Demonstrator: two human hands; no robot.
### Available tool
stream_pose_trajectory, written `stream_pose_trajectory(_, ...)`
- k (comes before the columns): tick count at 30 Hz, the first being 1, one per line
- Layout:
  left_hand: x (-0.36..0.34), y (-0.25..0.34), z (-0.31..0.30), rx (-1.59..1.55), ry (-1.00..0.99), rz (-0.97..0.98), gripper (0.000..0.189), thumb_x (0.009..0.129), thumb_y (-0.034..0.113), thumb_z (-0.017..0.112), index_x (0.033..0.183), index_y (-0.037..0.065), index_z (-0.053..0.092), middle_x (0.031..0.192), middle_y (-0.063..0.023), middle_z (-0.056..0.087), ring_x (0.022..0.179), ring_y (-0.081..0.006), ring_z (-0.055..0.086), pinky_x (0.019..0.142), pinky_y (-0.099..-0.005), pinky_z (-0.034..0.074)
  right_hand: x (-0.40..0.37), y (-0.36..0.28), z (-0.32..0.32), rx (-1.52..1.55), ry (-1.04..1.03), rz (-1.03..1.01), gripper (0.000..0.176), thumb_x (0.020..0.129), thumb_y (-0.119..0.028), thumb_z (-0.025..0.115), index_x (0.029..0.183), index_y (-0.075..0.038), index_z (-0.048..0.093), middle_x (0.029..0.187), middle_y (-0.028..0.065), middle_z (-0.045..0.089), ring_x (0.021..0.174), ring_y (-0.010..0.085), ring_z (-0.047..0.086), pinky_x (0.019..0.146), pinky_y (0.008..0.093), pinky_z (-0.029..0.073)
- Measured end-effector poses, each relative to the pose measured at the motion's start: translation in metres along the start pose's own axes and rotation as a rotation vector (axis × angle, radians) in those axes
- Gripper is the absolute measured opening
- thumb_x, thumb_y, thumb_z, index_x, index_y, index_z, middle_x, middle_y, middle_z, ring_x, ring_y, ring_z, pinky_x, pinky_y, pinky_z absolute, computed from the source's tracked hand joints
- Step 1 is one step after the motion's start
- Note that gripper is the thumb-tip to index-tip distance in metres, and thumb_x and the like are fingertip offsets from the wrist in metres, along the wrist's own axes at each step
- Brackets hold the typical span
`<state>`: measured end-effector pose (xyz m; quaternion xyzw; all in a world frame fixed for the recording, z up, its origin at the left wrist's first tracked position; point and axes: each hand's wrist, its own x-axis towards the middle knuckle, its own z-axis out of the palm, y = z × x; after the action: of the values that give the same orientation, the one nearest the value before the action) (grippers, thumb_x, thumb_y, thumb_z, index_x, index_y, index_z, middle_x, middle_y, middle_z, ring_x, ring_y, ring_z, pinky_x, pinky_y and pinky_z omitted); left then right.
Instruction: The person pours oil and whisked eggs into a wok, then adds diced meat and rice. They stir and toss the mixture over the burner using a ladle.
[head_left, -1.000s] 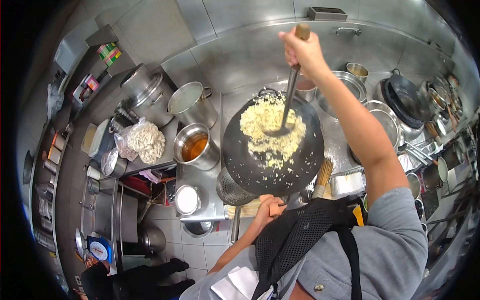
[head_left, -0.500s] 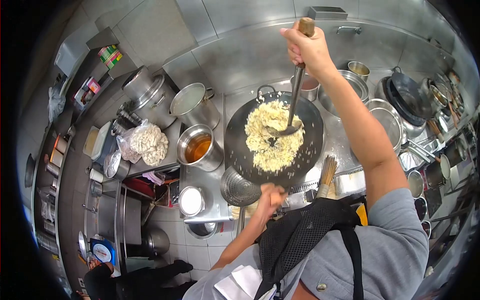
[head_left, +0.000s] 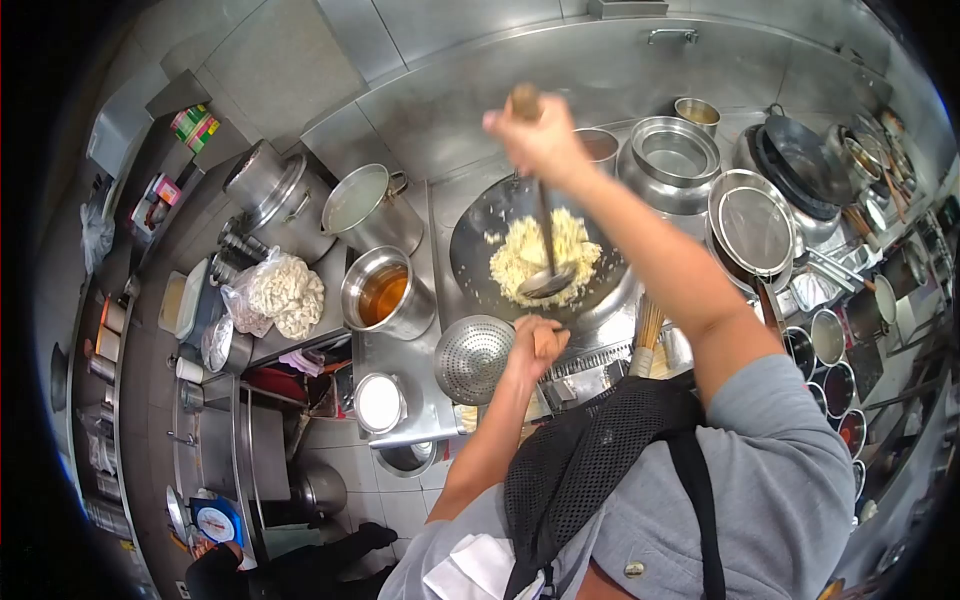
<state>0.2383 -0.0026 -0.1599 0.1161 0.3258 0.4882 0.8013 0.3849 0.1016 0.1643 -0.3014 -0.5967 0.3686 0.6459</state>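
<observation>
Wok station: both hands engaged.
The right hand is motion-blurred; the left hand hides the near handle of the wok. A strainer and a pot of brown liquid stand left of the wok. Right grip clenched on the ladle, its bowl in the rice inside the wok; left grip clenched on the handle.

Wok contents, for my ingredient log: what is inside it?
In the wok, a mound of pale yellow rice-like food and the ladle, held by the right hand. The ladle covers part of the mound; the bottom beneath is hidden.
</observation>
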Motion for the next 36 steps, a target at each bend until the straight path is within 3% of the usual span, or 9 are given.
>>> stream_pose_trajectory(3,-0.006,-0.014,-0.007,0.026,-0.025,0.049,0.013,0.091,0.013,0.056,0.100,0.005,0.049,0.092,-0.0162,0.060,0.084,-0.0292,0.062,0.080,-0.0493,0.057,-0.001,0.061,-0.020,0.124,0.084,-0.010,0.022,0.088,-0.016,0.068,0.072,-0.008,0.055,0.056,-0.0021,0.052,0.045,0.0074,0.049,0.041,0.0255,0.039)
stream_pose_trajectory(10,-0.048,-0.025,-0.027,0.003,0.015,-0.013,0.014,0.090,0.012,0.057,0.100,0.005,0.049,0.093,-0.0148,0.061,0.083,-0.0273,0.063,0.071,-0.0454,0.059,0.021,-0.072,-0.029,0.156,-0.008,0.051,0.028,0.088,-0.010,0.066,0.070,-0.011,0.044,0.051,-0.0011,0.046,0.038,0.0086,0.041,0.037,0.0257,0.032)
stream_pose_trajectory(13,0.012,0.006,-0.011,0.041,-0.007,-0.010,0.019,0.091,0.015,0.058,0.107,0.011,0.050,0.094,-0.0140,0.064,0.084,-0.0318,0.065,0.072,-0.0494,0.058,0.002,0.012,-0.003,0.000,0.021,0.036,0.029,0.088,-0.010,0.066,0.070,-0.011,0.044,0.051,-0.0013,0.045,0.039,0.0081,0.041,0.037,0.0258,0.033)
stream_pose_trajectory(17,-0.034,-0.027,-0.036,-0.069,0.018,-0.001,0.014,0.091,0.011,0.058,0.101,0.005,0.050,0.092,-0.0137,0.061,0.081,-0.0260,0.065,0.080,-0.0504,0.059,0.016,0.038,-0.039,0.064,0.015,-0.074,0.029,0.089,-0.009,0.065,0.069,-0.010,0.044,0.050,-0.0023,0.045,0.038,0.0078,0.041,0.037,0.0258,0.033)
stream_pose_trajectory(22,-0.053,-0.023,-0.043,0.133,-0.046,0.016,0.015,0.091,0.011,0.058,0.102,0.004,0.049,0.094,-0.0155,0.060,0.086,-0.0293,0.063,0.077,-0.0514,0.058,0.030,-0.052,-0.028,0.144,-0.061,-0.015,0.026,0.089,-0.012,0.067,0.069,-0.009,0.049,0.050,-0.0021,0.046,0.038,0.0073,0.042,0.037,0.0249,0.034)
stream_pose_trajectory(27,0.001,0.004,0.004,0.037,0.028,0.007,0.014,0.090,0.015,0.060,0.099,0.012,0.050,0.087,-0.0114,0.062,0.079,-0.0272,0.063,0.072,-0.0472,0.057,-0.011,0.055,0.003,0.088,0.043,-0.034,0.024,0.089,-0.018,0.067,0.071,-0.008,0.053,0.052,-0.0006,0.051,0.041,0.0073,0.048,0.037,0.0249,0.038)
stream_pose_trajectory(29,-0.001,-0.029,-0.043,-0.095,-0.097,0.047,0.012,0.090,0.015,0.059,0.099,0.012,0.051,0.091,-0.0104,0.062,0.080,-0.0283,0.064,0.070,-0.0473,0.058,0.003,0.064,-0.025,0.143,0.048,-0.069,0.023,0.090,-0.015,0.065,0.072,-0.008,0.054,0.052,0.0001,0.051,0.040,0.0080,0.048,0.037,0.0255,0.038)
stream_pose_trajectory(32,-0.050,-0.050,-0.080,0.139,0.006,-0.103,0.009,0.095,0.010,0.051,0.103,0.008,0.049,0.095,-0.0141,0.061,0.084,-0.0273,0.064,0.079,-0.0503,0.058,0.030,-0.011,-0.049,0.258,0.065,-0.023,0.031,0.089,-0.009,0.066,0.067,-0.011,0.044,0.051,-0.0038,0.042,0.038,0.0063,0.037,0.036,0.0263,0.029)
stream_pose_trajectory(36,-0.028,-0.024,-0.043,-0.079,-0.072,-0.051,0.012,0.095,0.010,0.050,0.106,0.006,0.047,0.096,-0.0157,0.060,0.086,-0.0273,0.063,0.079,-0.0498,0.058,0.015,-0.050,-0.021,0.107,0.050,0.053,0.028,0.087,-0.010,0.068,0.069,-0.012,0.046,0.053,-0.0038,0.044,0.039,0.0059,0.039,0.036,0.0260,0.030)
